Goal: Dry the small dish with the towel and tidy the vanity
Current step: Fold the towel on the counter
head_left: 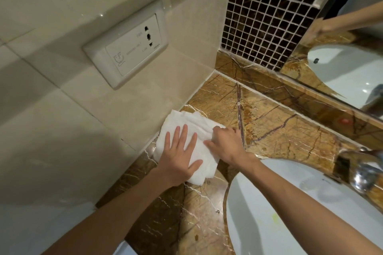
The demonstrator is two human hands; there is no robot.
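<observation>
White folded towel (193, 130), marble vanity (279, 128)

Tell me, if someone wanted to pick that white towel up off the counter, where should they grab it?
Probably the loose corner nearest the sink, where the towel overhangs its own folds. Come from the sink side: the tiled wall blocks the other edge. The left hand lies flat on top and would lift first; the right hand already pinches the far edge.

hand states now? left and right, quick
Left hand: open, flat on the towel.
Right hand: closed, pinching the towel's edge.
</observation>
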